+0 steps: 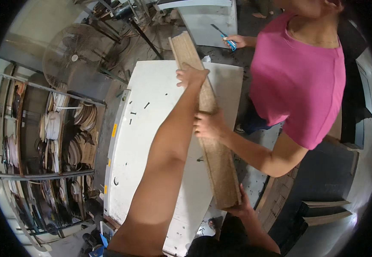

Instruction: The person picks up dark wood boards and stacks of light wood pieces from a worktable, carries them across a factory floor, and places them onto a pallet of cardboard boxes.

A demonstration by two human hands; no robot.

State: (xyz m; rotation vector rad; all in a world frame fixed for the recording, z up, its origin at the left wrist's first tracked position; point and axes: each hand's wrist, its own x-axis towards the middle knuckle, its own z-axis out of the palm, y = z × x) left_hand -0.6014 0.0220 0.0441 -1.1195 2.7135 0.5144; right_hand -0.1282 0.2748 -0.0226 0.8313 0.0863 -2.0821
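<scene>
A long, brown, rough-faced wooden board (220,167) with raised edges lies slantwise above the white table, from far middle to near right. My left hand (191,76) reaches far across and grips it towards its far end, fingers curled over the left edge. At the near end, my right hand (241,204) holds the corner, its fingers partly hidden beneath. A co-worker's hand (210,125) presses on the middle of the board between my two. The co-worker's other hand (234,42) holds a blue utility knife (228,39) with its blade out.
Small dark scraps (146,105) lie on the white tabletop (151,171). The co-worker in a pink shirt (297,81) stands close on the right. A rack (49,171) with rolls of edging stands left, and a large fan (74,57) behind it. Dark panels (318,188) lie at right.
</scene>
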